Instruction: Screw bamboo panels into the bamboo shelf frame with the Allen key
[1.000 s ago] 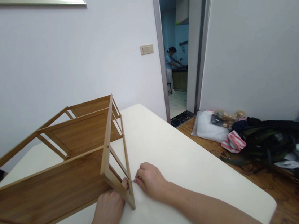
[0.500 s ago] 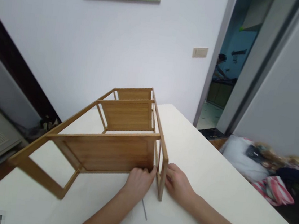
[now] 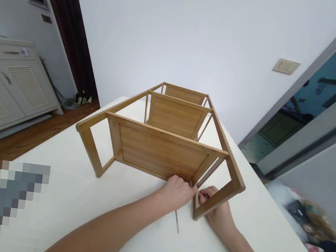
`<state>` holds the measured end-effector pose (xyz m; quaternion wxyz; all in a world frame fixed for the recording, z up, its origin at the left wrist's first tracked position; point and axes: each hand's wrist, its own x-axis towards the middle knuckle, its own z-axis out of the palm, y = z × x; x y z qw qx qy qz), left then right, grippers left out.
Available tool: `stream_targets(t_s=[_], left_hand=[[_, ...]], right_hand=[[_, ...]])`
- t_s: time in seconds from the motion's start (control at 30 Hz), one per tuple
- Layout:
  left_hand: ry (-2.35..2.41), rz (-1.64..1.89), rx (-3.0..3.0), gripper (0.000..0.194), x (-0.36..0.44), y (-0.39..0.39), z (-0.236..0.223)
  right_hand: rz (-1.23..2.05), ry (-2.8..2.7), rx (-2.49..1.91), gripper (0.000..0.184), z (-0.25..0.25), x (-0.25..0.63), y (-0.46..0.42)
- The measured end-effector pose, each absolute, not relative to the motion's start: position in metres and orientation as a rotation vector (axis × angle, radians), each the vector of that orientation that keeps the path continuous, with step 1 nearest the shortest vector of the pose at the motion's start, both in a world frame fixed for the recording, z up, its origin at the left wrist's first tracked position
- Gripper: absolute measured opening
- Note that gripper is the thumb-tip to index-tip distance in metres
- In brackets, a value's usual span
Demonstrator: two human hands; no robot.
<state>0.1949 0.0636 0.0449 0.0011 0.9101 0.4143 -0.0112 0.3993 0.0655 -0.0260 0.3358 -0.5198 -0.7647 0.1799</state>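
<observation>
A wooden shelf rack [image 3: 162,145] with several panels lies on its side on the white table [image 3: 89,218]. My left hand [image 3: 178,192] is closed at the lower right corner of the nearest panel, its fingers around the frame there. On the outer side of the same corner, my right hand [image 3: 221,216] is bent with its fingertips pinched together against the frame. The end leg partly covers that hand, and whatever the fingertips hold is hidden. A thin metal rod [image 3: 177,222] lies on the table just below my left wrist.
A white wall with a light switch [image 3: 286,66] stands behind the table. A louvred cabinet [image 3: 17,83] is at the left. Clothes and bags [image 3: 311,225] are piled beyond the table's right edge. Through the doorway at right, part of a person shows.
My view has swung to the left and tilted, so the rack sits further right in the picture. Both hands stay at the same corner; the right fingertips now show through the frame.
</observation>
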Motion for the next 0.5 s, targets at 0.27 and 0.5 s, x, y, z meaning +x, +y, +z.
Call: stream_targets(t_s=[0.27,0.5], left_hand=[[1.309,0.032,2.870,0.036,0.196,0.065,0.040],[1.286,0.010,2.869,0.034,0.198,0.065,0.043]], right_hand=[[0.449,-1.997,-1.369,0.024,-0.013,0.393,0.062],[0.446,-2.025,-1.376,0.024,-0.014,0.394,0.062]])
